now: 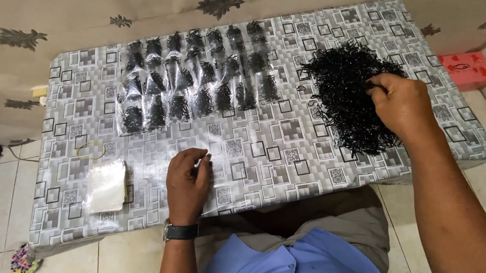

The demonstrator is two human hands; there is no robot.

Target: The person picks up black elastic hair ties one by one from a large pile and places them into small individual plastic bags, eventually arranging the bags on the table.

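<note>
A: Status on hands?

B: Right hand point(403, 103) is on the pile of small black elastic bands point(348, 96) at the table's right side. Fingers curled, pinching into the pile's right edge. Can't tell how many bands are in the pinch.

A: Left?

B: Left hand point(188, 184) sits near the front edge of the table point(267, 152), centre. Fingertips pinched together on a clear plastic bag point(214, 179) lying flat on the patterned cloth, with a few black bands at the fingertips. Black wristwatch point(180, 231) on that wrist.

A: Other items?

B: Rows of filled clear bags point(195, 79), each with black bands, laid out across the back of the table, left of the pile. Stack of empty clear bags point(106, 185) at front left. Yellow rubber band point(90, 149) just behind that stack. Pink box point(468, 69) on the floor, right of the table.
</note>
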